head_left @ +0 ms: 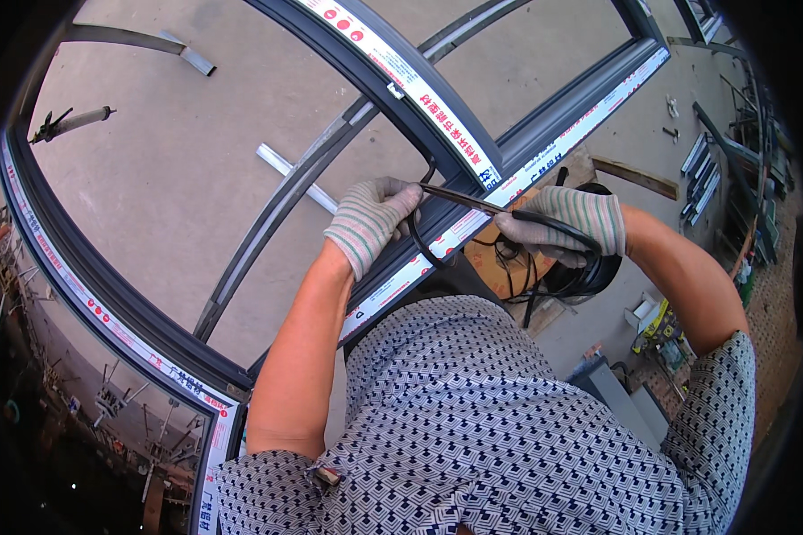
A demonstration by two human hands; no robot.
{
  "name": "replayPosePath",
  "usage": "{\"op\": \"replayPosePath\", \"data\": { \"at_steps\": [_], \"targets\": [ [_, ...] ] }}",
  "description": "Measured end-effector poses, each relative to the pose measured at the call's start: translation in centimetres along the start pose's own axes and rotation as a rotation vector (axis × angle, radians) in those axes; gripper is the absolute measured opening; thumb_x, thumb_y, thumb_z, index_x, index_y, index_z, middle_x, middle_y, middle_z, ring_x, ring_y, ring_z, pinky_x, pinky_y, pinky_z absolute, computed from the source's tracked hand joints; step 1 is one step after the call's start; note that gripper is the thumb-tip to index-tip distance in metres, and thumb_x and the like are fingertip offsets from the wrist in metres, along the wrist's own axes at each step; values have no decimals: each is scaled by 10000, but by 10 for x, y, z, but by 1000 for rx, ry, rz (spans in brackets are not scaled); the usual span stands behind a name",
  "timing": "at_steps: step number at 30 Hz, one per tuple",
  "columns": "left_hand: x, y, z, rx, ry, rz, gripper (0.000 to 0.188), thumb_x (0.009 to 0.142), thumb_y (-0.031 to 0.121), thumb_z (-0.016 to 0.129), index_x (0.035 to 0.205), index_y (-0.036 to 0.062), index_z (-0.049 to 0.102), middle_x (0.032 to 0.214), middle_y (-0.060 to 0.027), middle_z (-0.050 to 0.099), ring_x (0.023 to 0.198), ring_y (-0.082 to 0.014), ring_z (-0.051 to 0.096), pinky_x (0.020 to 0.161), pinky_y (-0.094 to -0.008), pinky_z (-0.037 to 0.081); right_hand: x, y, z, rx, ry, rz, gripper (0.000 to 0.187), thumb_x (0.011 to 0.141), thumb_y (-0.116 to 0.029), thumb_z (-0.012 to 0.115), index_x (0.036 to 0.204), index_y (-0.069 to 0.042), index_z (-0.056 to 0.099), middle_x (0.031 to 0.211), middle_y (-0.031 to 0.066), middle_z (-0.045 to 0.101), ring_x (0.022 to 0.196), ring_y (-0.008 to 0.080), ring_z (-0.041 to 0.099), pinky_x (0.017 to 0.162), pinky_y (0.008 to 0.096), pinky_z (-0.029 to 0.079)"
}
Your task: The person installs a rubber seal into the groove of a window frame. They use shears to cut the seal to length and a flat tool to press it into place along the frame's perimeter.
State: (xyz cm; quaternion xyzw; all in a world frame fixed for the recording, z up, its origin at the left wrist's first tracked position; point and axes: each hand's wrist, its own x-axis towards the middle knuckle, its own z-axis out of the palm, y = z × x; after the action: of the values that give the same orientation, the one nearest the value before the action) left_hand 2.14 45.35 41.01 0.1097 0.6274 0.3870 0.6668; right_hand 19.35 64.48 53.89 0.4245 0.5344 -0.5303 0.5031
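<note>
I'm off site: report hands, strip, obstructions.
Left hand holding black strip. Right hand gripping scissors, blades toward left hand. Frame below blades; no blockage visible.

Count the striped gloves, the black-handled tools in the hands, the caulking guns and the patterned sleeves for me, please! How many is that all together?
Striped gloves: 2
Black-handled hand tool: 1
Caulking gun: 1
Patterned sleeves: 2
Total: 6
</note>
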Motion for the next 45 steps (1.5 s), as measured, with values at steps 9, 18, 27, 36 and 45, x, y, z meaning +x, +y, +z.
{"op": "replayPosePath", "data": {
  "at_steps": [9, 18, 27, 36, 45],
  "targets": [
    [0, -2, -1, 18, 12, 2, 337, 986, 334, 662, 990, -1, 699, 733, -15, 658, 571, -69, 542, 510, -213, 437, 0, -6, 4, -116, 81, -25, 640, 908, -718, 542, 723, -105, 525, 523, -41, 430, 398, 90, 474, 354, 244, 387],
    [-3, 0, 0, 74, 26, 4, 324, 984, 321, 667, 982, -2, 692, 736, -22, 662, 574, -72, 555, 509, -216, 442, -5, -12, 9, -270, 165, -54, 592, 969, -610, 506, 778, -56, 592, 519, -10, 449, 402, 120, 479, 387, 275, 413],
    [-12, 6, 10, -40, 113, 53, 307, 994, 290, 651, 1025, -15, 669, 766, -31, 667, 590, -75, 563, 527, -225, 453, 2, 23, 42, 34, 418, -385, 254, 933, -262, 678, 929, -15, 619, 733, 59, 556, 675, 130, 566, 647, 289, 490],
    [-12, 18, 39, -198, 71, 87, 347, 986, 261, 662, 1096, -66, 625, 733, -74, 658, 583, -108, 606, 523, -228, 496, 57, 26, 131, 538, 743, -569, 274, 910, -215, 713, 1033, 9, 611, 830, 32, 628, 761, 89, 589, 691, 263, 497],
    [0, 18, 40, -159, 155, 134, 381, 966, 298, 687, 1092, -58, 632, 808, -82, 682, 648, -133, 632, 597, -261, 529, 60, 51, 105, 636, 977, -703, 230, 896, -128, 727, 1036, 11, 609, 849, 31, 642, 785, 86, 599, 709, 251, 505]
  ]
}}
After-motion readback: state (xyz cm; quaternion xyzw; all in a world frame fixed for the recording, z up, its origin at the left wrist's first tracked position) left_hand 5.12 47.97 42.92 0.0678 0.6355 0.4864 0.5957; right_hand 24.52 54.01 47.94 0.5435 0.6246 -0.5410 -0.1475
